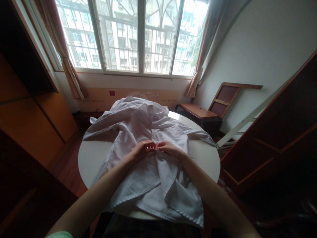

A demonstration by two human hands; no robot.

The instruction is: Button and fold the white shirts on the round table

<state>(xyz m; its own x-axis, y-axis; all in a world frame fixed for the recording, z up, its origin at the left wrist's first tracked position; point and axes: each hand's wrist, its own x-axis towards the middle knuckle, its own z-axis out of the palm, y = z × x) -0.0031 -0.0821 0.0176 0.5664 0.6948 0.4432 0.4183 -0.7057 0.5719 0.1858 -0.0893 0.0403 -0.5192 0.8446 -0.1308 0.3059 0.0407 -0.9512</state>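
A white long-sleeved shirt (138, 122) lies spread and rumpled over a round white table (206, 155), its hem hanging past the near edge. My left hand (144, 149) and my right hand (168, 148) meet at the middle of the shirt front. Both pinch the fabric along the front opening, fingertips nearly touching. Whether a button sits between them is too small to see. One sleeve stretches to the left and the other to the right edge of the table.
Behind the table are a wooden chair (198, 110) at the right and a printed cardboard panel (99, 99) under the barred window (121, 39). Orange cabinets (32, 125) stand at the left, and a dark wooden panel (274, 142) leans in at the right.
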